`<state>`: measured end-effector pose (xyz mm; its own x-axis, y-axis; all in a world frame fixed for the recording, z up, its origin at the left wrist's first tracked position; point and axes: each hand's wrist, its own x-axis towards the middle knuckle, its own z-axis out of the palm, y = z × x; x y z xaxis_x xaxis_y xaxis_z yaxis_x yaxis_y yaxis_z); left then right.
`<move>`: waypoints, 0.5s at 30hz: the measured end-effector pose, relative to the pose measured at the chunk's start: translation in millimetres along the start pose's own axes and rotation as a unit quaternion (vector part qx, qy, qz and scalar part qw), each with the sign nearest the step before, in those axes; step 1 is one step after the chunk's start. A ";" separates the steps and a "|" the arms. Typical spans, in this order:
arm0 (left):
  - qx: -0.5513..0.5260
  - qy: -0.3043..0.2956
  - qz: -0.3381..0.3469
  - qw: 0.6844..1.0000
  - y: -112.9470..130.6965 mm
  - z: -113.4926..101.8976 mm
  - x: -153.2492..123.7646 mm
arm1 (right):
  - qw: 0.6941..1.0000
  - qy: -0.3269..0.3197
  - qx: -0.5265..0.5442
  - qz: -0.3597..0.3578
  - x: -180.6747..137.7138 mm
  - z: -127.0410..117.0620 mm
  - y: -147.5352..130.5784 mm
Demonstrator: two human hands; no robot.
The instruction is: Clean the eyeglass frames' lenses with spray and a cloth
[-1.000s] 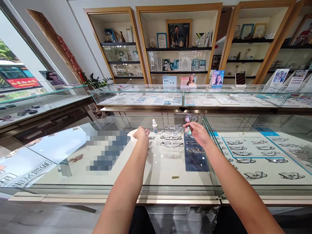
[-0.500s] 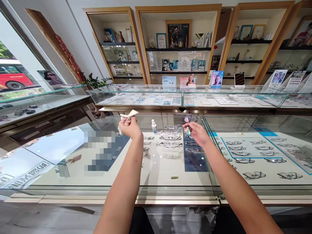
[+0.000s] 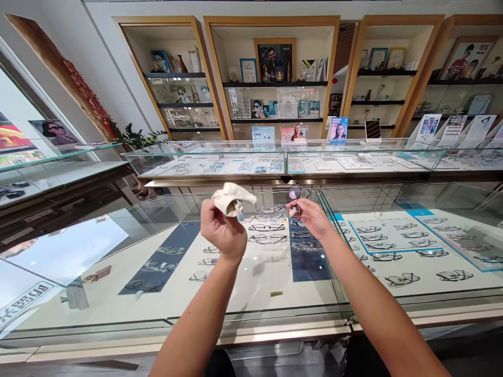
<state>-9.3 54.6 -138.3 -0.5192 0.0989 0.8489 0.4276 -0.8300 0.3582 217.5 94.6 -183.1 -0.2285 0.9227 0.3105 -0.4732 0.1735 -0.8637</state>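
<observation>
Left hand [image 3: 223,233] clutches a bunched cream fabric cloth [image 3: 236,198]; right hand [image 3: 315,217] pinches thin, round, dark-rimmed eyeglasses [image 3: 294,192] mid-frame, presumably to leave lenses mostly uncovered

The dark framed poster [image 3: 275,58] bears "HOYA" in pale letters, upper right.

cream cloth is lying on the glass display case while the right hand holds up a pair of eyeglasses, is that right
Not quite: the cream cloth is not lying on the glass display case; the head view shows it bunched in the left hand. The right hand does hold up a pair of eyeglasses.
</observation>
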 end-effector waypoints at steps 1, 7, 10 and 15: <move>-0.012 -0.019 -0.023 0.999 1.4 0.0 -3.5 | 1.000 -0.001 0.001 0.000 0.0 -0.1 0.3; -0.090 -0.205 -0.315 0.922 -3.8 5.0 -22.9 | 1.000 0.001 0.024 0.006 -1.2 -2.4 1.2; -0.073 -0.267 -0.405 0.871 -8.3 8.2 -29.4 | 0.999 0.002 0.040 0.005 -1.9 -2.9 0.6; -0.120 -0.370 -0.435 0.812 -14.5 8.5 -34.6 | 0.999 -0.003 0.047 0.003 -2.1 -2.8 -0.2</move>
<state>8.8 67.8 -169.5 0.0773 0.9344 0.3476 -0.0657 -0.3431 0.9370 220.4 93.6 -184.7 -0.2366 0.9214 0.3083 -0.5491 0.1350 -0.8248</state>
